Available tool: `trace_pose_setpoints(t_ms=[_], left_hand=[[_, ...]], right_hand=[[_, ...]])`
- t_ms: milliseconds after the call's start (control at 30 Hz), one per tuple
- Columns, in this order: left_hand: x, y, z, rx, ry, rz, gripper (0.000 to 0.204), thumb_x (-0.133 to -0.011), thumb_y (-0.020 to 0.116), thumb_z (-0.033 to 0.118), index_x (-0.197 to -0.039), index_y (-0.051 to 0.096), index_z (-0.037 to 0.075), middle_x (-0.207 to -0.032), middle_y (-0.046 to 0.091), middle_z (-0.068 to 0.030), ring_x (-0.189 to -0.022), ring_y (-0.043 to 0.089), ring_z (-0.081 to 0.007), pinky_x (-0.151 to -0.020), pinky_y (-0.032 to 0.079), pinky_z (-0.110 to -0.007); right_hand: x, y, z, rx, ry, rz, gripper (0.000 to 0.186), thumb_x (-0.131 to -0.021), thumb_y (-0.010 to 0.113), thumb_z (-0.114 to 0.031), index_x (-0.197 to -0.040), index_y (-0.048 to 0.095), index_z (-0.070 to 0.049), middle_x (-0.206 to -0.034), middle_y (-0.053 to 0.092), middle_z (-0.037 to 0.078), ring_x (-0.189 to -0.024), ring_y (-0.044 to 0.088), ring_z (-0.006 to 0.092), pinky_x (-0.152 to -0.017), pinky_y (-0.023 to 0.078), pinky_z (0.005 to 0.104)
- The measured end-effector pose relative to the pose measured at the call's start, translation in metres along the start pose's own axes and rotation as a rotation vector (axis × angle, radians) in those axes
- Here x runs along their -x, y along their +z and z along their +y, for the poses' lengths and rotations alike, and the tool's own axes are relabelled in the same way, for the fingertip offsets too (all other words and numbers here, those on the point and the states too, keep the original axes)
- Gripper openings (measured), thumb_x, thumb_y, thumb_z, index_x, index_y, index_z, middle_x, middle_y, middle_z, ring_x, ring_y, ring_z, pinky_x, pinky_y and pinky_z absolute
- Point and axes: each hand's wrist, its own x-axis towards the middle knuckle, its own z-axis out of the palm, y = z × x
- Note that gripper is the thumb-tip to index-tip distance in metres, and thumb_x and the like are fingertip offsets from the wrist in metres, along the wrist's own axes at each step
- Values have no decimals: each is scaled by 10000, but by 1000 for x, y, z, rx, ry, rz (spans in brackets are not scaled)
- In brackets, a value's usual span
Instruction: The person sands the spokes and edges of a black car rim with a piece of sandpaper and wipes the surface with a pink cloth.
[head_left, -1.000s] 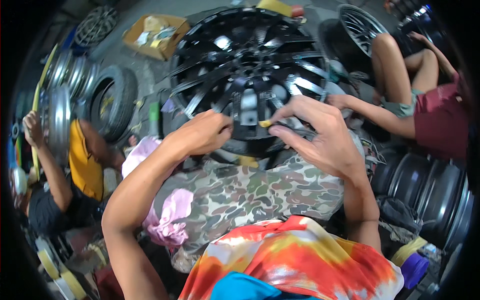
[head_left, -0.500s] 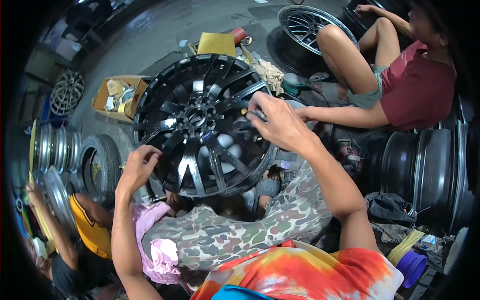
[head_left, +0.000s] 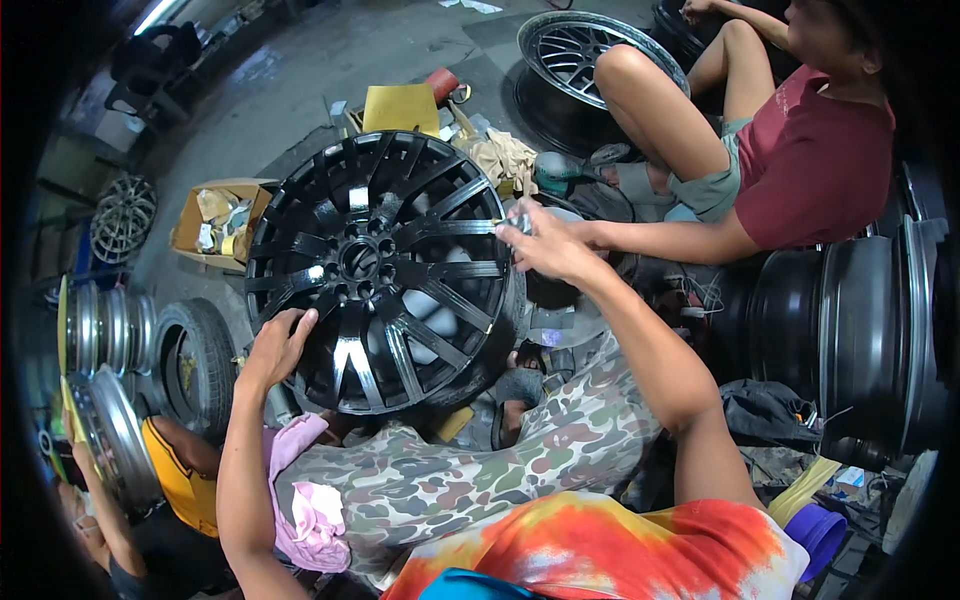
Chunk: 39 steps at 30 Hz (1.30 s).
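Observation:
A glossy black multi-spoke wheel rim lies tilted in front of my knees, its face up toward me. My left hand is at its lower left edge, fingers closed over the lip. At the right edge, beside a spoke end, my right hand is closed in a pinch. Something small and greyish shows at its fingertips, too blurred to name. A co-worker's forearm reaches in just behind my right hand, and that person's hand is mostly hidden by mine.
Beyond the wheel are a cardboard box of scraps, a yellow sheet and a crumpled beige cloth. Another rim lies farther off. Tires and rims stand left; large dark rims stand right. A pink cloth lies on my left thigh.
The wheel now appears more tilted toward me. My left hand has come onto its edge, and my right hand has moved from above the spokes to the right rim edge. The view has shifted slightly.

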Motion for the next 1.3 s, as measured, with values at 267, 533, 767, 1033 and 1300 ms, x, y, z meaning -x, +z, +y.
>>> trace_pose_setpoints(t_ms=[267, 533, 767, 1033, 1300], left_hand=[[0, 31, -32, 116, -136, 120, 643, -1101, 416, 536, -915, 599, -52, -925, 643, -351, -976, 611, -564, -835, 468, -556], [14, 44, -10, 115, -207, 114, 651, -1089, 439, 535, -933, 668, -53, -957, 676, -367, -999, 652, -548, -867, 482, -578], [24, 37, 14, 219, -142, 54, 596, -1075, 496, 503, -1027, 700, -55, -961, 698, -326, -994, 674, -500, -889, 507, -508], [19, -1, 18, 137, -34, -69, 527, -1071, 535, 440, -1036, 724, -51, -851, 666, -333, -917, 654, -519, -810, 512, -513], [15, -14, 17, 171, -2, -85, 459, -1029, 628, 399, -1106, 760, -33, -921, 739, -284, -916, 741, -409, -838, 551, -439]], right_hand=[[9, 13, -16, 9, 64, 38, 510, -966, 664, -390, -1231, 545, 30, -981, 703, 217, -804, 751, 317, -754, 578, 444], [-21, 18, -22, 81, 106, 331, 649, -929, 647, -424, -1390, 540, 21, -1274, 665, 329, -1223, 631, 481, -1050, 480, 521], [-40, -17, -28, 380, -124, 229, 535, -924, 642, -375, -1294, 601, 10, -1212, 677, 324, -1176, 652, 464, -1011, 501, 509], [-20, -116, -72, 456, -641, 578, 252, -986, 566, -41, -1228, 632, -14, -1100, 740, 201, -1007, 736, 361, -901, 556, 422], [4, -201, -123, 938, -754, 420, 383, -1025, 501, -67, -1379, 614, 27, -1400, 623, 266, -1363, 560, 390, -1152, 436, 419]])
